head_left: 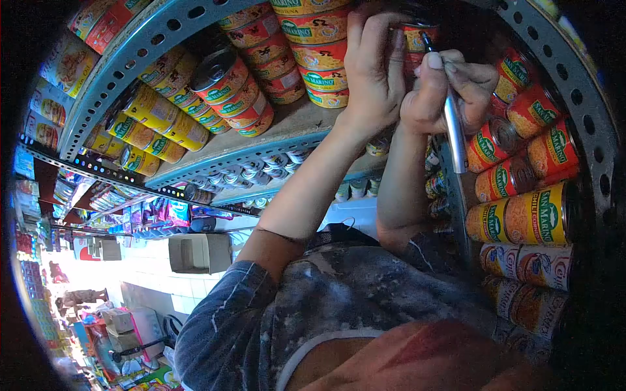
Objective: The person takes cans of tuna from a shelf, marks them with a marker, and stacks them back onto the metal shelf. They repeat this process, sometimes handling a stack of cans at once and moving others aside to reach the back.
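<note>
My right hand (453,91) is closed around a silver marker pen (454,130), its dark tip pointing up at a red and yellow tuna can (417,40). My left hand (375,68) is beside it with curled fingers gripping that can, which is partly hidden behind both hands. Just left of my left hand rises a stack of San Marino tuna cans (317,55), several with a handwritten "52". A shorter stack of red cans (231,91) stands farther left on the same metal shelf (287,120).
Yellow cans (163,117) lie at the shelf's left. Red and yellow San Marino cans (518,215) and white-labelled cans (525,264) fill the right side. Perforated metal posts (580,98) frame the shelf. Below left are an open cardboard box (199,254) on a tiled floor and other store goods.
</note>
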`<state>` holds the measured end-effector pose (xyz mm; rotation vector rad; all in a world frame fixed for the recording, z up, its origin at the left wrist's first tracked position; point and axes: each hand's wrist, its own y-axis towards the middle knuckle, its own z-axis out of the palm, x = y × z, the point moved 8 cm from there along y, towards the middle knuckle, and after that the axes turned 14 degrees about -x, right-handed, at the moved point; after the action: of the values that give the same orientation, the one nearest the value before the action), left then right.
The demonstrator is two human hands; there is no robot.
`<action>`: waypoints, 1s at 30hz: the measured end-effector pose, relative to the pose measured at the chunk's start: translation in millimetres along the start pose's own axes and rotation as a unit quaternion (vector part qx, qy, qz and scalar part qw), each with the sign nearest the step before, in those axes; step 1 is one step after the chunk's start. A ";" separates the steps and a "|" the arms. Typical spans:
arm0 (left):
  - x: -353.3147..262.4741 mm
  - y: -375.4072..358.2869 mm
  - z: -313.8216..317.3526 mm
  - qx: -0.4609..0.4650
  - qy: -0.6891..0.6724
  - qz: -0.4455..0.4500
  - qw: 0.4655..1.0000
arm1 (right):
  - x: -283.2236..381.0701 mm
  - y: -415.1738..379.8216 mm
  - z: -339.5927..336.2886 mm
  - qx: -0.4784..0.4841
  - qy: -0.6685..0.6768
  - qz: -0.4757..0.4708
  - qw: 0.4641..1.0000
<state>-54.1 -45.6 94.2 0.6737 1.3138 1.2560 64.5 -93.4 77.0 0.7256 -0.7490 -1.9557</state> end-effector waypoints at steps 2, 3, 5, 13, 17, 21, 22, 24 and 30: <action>3.9 -2.1 0.8 0.003 0.008 -0.014 1.000 | 0.0 -0.9 -0.9 -0.018 -0.006 -0.003 1.000; 7.1 -2.9 1.4 0.006 0.017 -0.028 0.999 | -0.7 -1.5 -1.6 -0.018 -0.006 -0.003 1.000; 6.9 -2.3 1.1 0.001 0.015 -0.018 1.000 | -3.2 -2.4 -2.8 -0.011 -0.007 0.004 1.000; 6.9 -3.0 0.7 0.010 0.022 -0.005 1.000 | -4.0 -6.1 -9.4 -0.047 -0.007 0.000 0.999; 5.9 -3.0 0.2 0.008 0.017 0.001 1.000 | -2.1 -3.6 -9.6 -0.046 0.003 -0.013 0.999; 7.8 -4.1 0.9 0.028 0.027 0.000 0.999 | 2.3 -1.6 -2.2 0.000 -0.001 -0.022 1.000; 7.4 -4.2 1.7 0.028 0.027 -0.001 0.999 | 2.9 -1.3 -1.3 -0.010 -0.003 -0.016 1.000; 1.6 -0.7 0.1 0.001 -0.003 0.001 1.000 | 2.5 -1.6 -2.4 -0.018 -0.005 -0.011 1.000; 6.2 -3.7 -0.9 0.001 0.007 -0.015 1.000 | 3.1 -0.4 0.0 -0.008 -0.008 -0.015 1.000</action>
<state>-55.1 -41.2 88.6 0.6450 1.3322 1.2381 63.0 -95.9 76.1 0.7168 -0.7342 -1.9949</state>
